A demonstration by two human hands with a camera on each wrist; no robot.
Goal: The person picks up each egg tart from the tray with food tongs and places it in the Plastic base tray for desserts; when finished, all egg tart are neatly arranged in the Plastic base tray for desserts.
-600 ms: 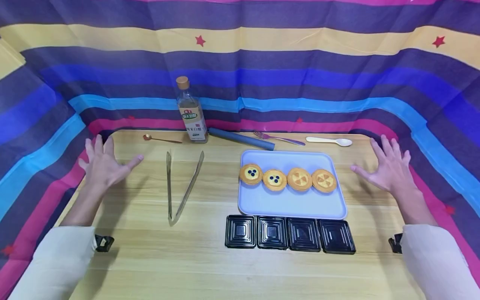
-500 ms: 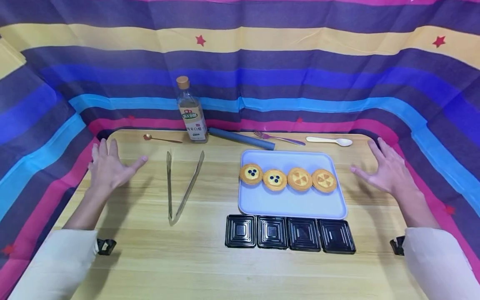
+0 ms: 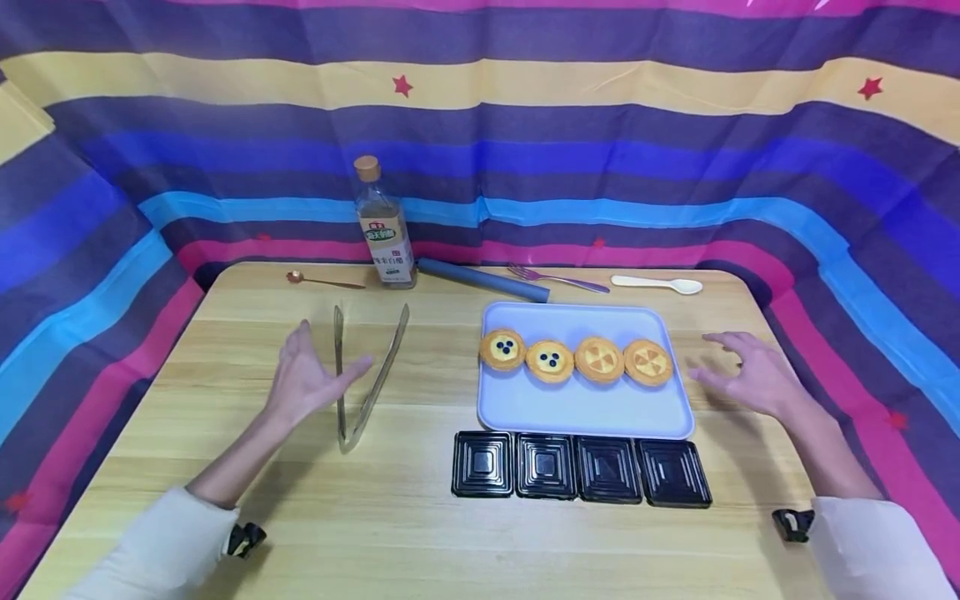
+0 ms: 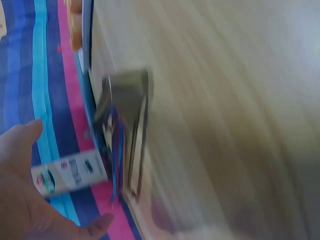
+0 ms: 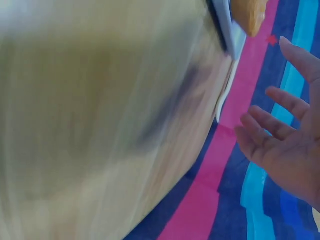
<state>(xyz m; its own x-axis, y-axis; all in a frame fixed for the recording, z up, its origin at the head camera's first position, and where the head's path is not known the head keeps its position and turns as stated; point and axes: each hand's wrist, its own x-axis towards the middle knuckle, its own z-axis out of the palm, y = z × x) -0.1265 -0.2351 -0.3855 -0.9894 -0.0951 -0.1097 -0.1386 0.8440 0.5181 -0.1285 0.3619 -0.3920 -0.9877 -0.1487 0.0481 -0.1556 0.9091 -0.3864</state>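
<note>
My left hand (image 3: pixel 306 379) hovers at the left side of the metal tongs (image 3: pixel 372 392), its thumb overlapping them in the head view. The tongs lie spread in a V on the table, their joined end toward me. My right hand (image 3: pixel 753 377) is held above the table, right of the lilac tray (image 3: pixel 585 412), holding nothing. On the tray sit two egg tarts with blueberries (image 3: pixel 550 361) and two tarts with a wedge pattern (image 3: pixel 600 360), in a row. In the left wrist view the tongs (image 4: pixel 127 100) show beyond the thumb.
Several black square plastic trays (image 3: pixel 545 465) line the tray's near edge. Along the back are a vinegar bottle (image 3: pixel 392 246), a small copper spoon (image 3: pixel 326 280), a blue rod (image 3: pixel 483 280), a purple fork (image 3: pixel 558 277) and a white spoon (image 3: pixel 658 284). Striped cloth (image 3: pixel 600 162) surrounds the table.
My left hand has moved right and nearer to me, over to the tongs. My right hand has come a little nearer to me, its fingers less spread. The objects stay put.
</note>
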